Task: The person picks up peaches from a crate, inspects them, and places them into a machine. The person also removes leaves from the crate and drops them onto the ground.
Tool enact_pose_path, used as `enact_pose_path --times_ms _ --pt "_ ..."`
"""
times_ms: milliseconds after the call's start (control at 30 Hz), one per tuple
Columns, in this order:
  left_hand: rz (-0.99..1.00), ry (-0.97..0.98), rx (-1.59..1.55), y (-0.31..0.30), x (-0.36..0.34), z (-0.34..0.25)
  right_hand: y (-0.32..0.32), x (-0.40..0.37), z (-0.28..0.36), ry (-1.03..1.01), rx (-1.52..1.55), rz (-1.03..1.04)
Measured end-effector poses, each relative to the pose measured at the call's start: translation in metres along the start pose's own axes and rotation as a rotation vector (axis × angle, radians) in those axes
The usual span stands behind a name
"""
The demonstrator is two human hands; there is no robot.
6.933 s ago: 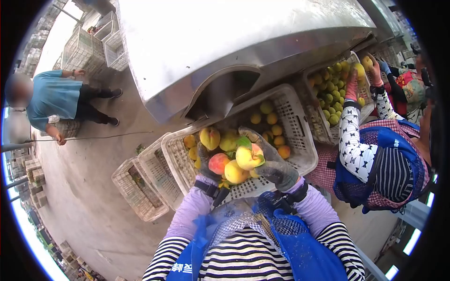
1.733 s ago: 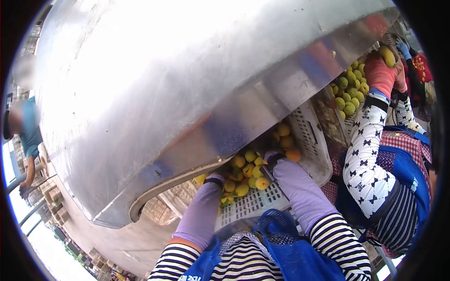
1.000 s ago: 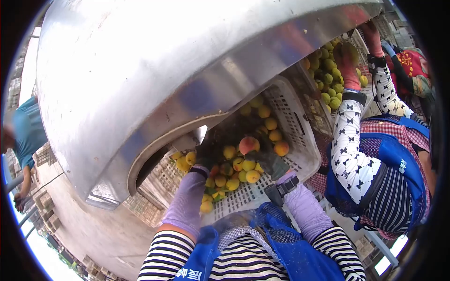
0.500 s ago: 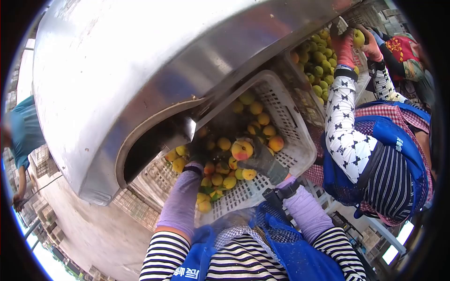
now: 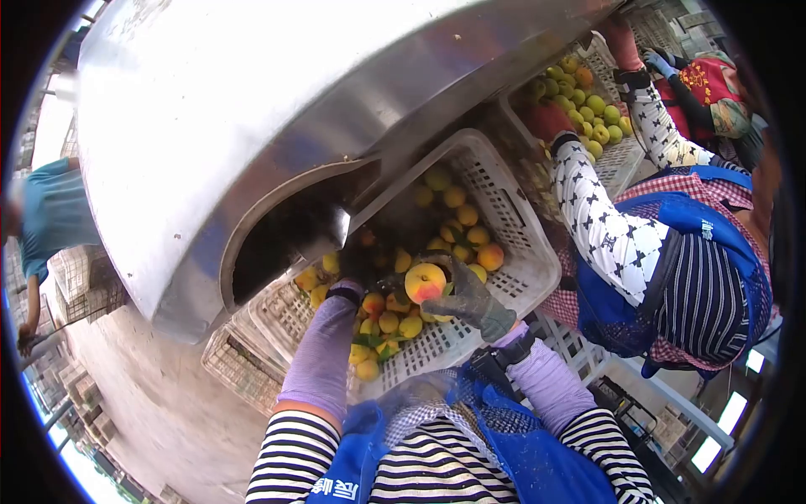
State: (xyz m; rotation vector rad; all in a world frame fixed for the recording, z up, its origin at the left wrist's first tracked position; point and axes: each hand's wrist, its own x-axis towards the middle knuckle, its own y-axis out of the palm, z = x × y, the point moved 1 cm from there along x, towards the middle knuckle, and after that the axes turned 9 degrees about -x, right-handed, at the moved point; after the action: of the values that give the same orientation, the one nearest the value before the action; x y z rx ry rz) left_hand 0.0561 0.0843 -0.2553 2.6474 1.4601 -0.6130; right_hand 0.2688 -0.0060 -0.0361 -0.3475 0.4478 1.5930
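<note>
In my right hand point(image 5: 474, 301), in a dark glove, a yellow-and-red peach point(image 5: 426, 283) is gripped above the white plastic crate point(image 5: 520, 223). Loose peaches point(image 5: 388, 322) lie in that crate, spread over part of its slotted floor. My left hand point(image 5: 356, 281), also dark-gloved, reaches into the crate's left side beside the metal chute opening point(image 5: 285, 227). Shadow swallows its fingers, and I cannot tell whether they hold a fruit. Purple sleeves cover both my forearms.
A large metal machine housing point(image 5: 227, 92) curves over the crate. To my right, a co-worker point(image 5: 617, 218) reaches into another crate of greener fruit point(image 5: 592, 113). Another person point(image 5: 59, 214) stands at the far left, near stacked crates point(image 5: 84, 277).
My right hand has shifted slightly down and left with the peach, tilting it. The co-worker's hands have moved apart, one lowered into the neighbouring crate.
</note>
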Motion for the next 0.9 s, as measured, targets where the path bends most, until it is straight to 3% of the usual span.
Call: enact_pose_path --times_ms 100,167,300,367,467,533,667,700,767,900 --pt "-0.004 0.115 0.003 -0.007 -0.023 -0.009 0.002 -0.003 0.002 -0.104 -0.151 -0.084" --pt "-0.064 0.073 -0.119 -0.012 -0.061 -0.055 0.009 -0.005 0.015 -0.178 -0.123 -0.113" --pt "-0.272 0.1 -0.377 -0.004 -0.125 -0.18 0.035 -0.013 0.029 -0.39 -0.369 -0.183" --pt "-0.323 0.006 -0.481 -0.016 -0.151 -0.204 0.055 -0.022 0.061 -0.513 -0.549 -0.189" --pt "-0.482 0.165 -0.516 -0.012 -0.154 -0.196 0.065 -0.027 0.085 -0.606 -0.697 -0.247" --pt "-0.441 0.099 -0.598 -0.018 -0.162 -0.199 0.074 -0.028 0.092 -0.636 -0.743 -0.303" --pt "-0.423 0.15 -0.556 -0.029 -0.175 -0.182 0.082 0.002 0.119 -0.686 -0.891 -0.418" --pt "-0.41 0.041 -0.798 -0.029 -0.181 -0.193 0.086 0.022 0.122 -0.717 -0.97 -0.464" --pt "-0.418 0.084 -0.809 -0.03 -0.189 -0.195 0.088 0.057 0.105 -0.801 -1.076 -0.589" --pt "-0.434 0.151 -0.799 -0.024 -0.209 -0.18 0.091 0.077 0.092 -0.803 -1.13 -0.532"
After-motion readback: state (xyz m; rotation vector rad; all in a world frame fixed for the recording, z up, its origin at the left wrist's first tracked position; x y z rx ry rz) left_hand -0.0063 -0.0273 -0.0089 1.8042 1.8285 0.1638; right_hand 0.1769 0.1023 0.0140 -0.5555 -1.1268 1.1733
